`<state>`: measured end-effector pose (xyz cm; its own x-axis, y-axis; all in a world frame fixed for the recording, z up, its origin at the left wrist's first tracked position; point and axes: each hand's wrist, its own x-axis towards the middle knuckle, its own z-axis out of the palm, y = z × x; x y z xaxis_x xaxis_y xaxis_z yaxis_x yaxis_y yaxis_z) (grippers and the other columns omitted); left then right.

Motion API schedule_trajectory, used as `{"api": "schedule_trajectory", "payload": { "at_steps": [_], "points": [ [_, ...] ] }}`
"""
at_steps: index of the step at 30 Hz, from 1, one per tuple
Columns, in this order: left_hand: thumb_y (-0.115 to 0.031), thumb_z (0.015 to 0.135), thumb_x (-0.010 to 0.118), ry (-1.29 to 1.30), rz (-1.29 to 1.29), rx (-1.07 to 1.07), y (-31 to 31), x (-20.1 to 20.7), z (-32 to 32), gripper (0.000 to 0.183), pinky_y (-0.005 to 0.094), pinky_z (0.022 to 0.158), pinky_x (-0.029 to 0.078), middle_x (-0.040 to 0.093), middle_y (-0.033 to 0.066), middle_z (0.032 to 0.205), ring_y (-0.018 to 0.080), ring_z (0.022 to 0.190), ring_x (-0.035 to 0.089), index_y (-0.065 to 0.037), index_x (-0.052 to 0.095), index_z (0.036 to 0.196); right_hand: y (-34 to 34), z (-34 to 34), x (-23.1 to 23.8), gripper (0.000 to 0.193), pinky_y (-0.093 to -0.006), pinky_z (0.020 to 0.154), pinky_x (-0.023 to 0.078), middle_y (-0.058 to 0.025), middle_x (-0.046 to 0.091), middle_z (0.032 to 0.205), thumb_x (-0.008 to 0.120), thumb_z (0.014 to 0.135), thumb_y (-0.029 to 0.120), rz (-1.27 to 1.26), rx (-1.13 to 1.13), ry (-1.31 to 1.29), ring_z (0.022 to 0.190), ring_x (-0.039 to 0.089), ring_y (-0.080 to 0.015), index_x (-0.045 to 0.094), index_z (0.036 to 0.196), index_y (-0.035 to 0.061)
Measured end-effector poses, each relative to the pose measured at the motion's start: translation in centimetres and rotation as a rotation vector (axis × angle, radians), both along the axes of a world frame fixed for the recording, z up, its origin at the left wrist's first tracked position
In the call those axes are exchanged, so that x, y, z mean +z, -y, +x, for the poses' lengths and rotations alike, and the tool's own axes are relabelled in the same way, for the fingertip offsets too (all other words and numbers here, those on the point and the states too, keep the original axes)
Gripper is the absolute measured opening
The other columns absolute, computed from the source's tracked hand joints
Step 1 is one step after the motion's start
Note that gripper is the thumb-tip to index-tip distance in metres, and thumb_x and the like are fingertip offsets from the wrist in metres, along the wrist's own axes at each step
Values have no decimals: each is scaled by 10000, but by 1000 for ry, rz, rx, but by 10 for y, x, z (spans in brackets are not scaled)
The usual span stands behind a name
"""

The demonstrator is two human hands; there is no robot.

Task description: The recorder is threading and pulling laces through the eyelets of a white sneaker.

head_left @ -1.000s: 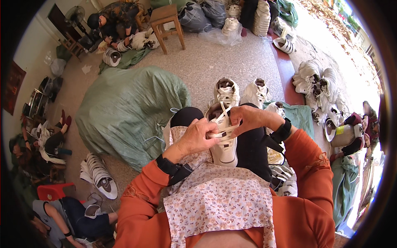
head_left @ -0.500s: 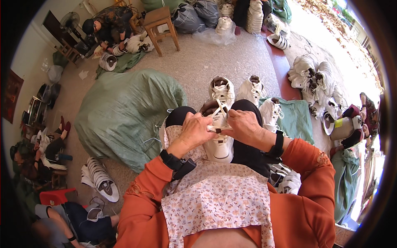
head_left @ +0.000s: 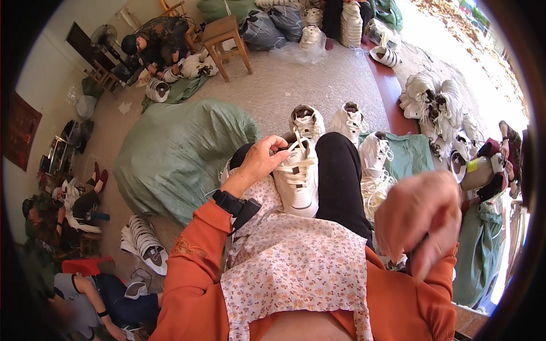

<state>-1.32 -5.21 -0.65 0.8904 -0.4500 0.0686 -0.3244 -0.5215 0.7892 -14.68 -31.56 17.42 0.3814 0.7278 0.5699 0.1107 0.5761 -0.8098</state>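
A white sneaker (head_left: pixel 297 190) rests on my lap, its toe toward me. White lace runs across its front, and a loose end stands up near the collar. My left hand (head_left: pixel 257 163) is at the collar side of this sneaker, thumb and forefinger a little apart at its edge; the lower fingers are hidden. Off to the right, my right hand (head_left: pixel 421 219) is raised away from the sneaker, smeared by motion, so its fingers are unclear. Just past my knees stand a laced white sneaker (head_left: pixel 307 122) and another white sneaker (head_left: pixel 348 120).
One more white sneaker (head_left: pixel 373 152) stands on a green cloth (head_left: pixel 410 152), beside a bundle of pale laces (head_left: pixel 375 193). A big green sack (head_left: pixel 182 153) bulges on the left. Stacked shoe uppers (head_left: pixel 143 245) lie nearby. Other people sit working around the room.
Both hands were together over the sneaker, holding the lace with a small dark piece. Now my right hand has swung off to the right, while my left stays at the sneaker.
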Motion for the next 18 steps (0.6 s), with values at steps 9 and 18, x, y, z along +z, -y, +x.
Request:
{"api": "schedule_trajectory", "payload": {
  "at_steps": [9, 18],
  "points": [
    [-168, 803, 763, -323, -192, -77, 9, -19, 15, 357, 263, 778, 521, 693, 63, 950, 110, 852, 625, -6, 627, 1091, -19, -55, 13, 195, -229, 438, 517, -151, 647, 779, 680, 900, 168, 362, -343, -25, 556, 661, -160, 749, 1077, 121],
    [-77, 865, 696, -477, -318, -68, -43, 32, 15, 230, 232, 783, 485, 662, -14, 956, 62, 849, 592, -26, 640, 1083, -3, -46, -27, 208, -229, 446, 517, -146, 657, 797, 683, 905, 181, 436, -44, -70, 566, 659, -148, 741, 1092, 111]
  ]
}}
